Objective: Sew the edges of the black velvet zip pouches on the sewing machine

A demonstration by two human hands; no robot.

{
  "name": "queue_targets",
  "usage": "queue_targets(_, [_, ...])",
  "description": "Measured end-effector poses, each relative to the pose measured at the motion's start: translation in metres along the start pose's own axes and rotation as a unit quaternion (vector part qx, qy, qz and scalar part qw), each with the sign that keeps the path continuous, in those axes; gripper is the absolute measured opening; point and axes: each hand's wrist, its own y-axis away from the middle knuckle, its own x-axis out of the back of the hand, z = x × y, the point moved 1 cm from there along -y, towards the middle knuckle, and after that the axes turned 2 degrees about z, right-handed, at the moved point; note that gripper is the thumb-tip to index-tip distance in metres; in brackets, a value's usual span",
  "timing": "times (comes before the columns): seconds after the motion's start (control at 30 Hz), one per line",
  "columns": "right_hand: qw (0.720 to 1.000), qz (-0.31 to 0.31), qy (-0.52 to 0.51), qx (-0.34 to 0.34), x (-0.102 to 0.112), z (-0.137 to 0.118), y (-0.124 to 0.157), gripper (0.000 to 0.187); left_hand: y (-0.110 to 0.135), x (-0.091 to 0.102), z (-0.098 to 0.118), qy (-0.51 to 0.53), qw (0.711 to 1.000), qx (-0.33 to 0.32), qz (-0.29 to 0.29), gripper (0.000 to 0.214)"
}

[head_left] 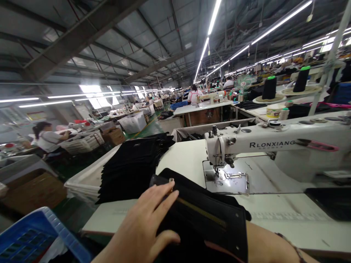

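Observation:
A black fabric piece with a brass-coloured zipper (203, 212) and dark smooth edging lies tilted in front of me, over the table edge. My left hand (148, 215) reaches across it, fingers stretched and thumb apart. Its fingertips touch the piece at the small metal zipper pull (171, 180). From the right, my right forearm (270, 239) goes behind the black piece, which hides that hand and its fingers. Just beyond stands a white sewing machine (246, 146), its presser foot and needle plate (219, 175) to the right of the fabric.
Left of the machine, a stack of black fabric pieces (131, 164) rests on the white table (181, 153). A blue basket (38, 233) stands low at left. Pink-handled snips (318, 144) lie against the machine arm. Black thread cones (269, 87) stand behind; other people work farther off.

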Motion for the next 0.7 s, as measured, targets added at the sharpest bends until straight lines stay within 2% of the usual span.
queue_targets(0.07, [0.997,-0.031,0.051,0.042,0.009,-0.012,0.002,0.038,-0.002,0.013,-0.009,-0.015,1.0,0.015,-0.007,0.066])
queue_targets(0.13, [0.995,-0.035,0.085,0.044,0.014,-0.019,0.002,0.038,-0.004,0.019,-0.01,0.003,0.999,0.008,-0.031,0.069])
queue_targets(0.2, [0.993,-0.023,0.117,0.019,0.016,-0.019,0.003,0.039,-0.005,0.019,-0.008,0.021,0.999,0.021,-0.04,0.069])
queue_targets(0.33, [0.982,0.039,0.18,-0.048,0.018,-0.005,0.01,0.044,-0.013,0.011,-0.005,0.048,0.997,0.049,-0.034,0.072])
queue_targets(0.4, [0.976,0.057,0.201,-0.06,0.021,0.001,0.013,0.044,-0.02,0.008,-0.003,0.07,0.996,0.042,-0.037,0.078])
queue_targets(0.47, [0.976,0.062,0.201,-0.057,0.024,0.005,0.016,0.043,-0.026,0.007,-0.001,0.072,0.996,0.031,-0.038,0.073])
queue_targets(0.53, [0.979,0.069,0.184,-0.052,0.024,0.006,0.021,0.042,-0.029,0.007,0.003,0.044,0.999,0.014,-0.017,0.056])
queue_targets(0.6, [0.984,0.095,0.146,-0.041,0.023,0.007,0.027,0.041,-0.029,0.006,0.007,0.002,0.999,-0.009,0.032,0.043])
queue_targets(0.7, [0.984,0.149,0.093,-0.029,0.019,0.008,0.04,0.032,-0.022,0.003,0.012,-0.052,0.99,-0.045,0.123,0.04])
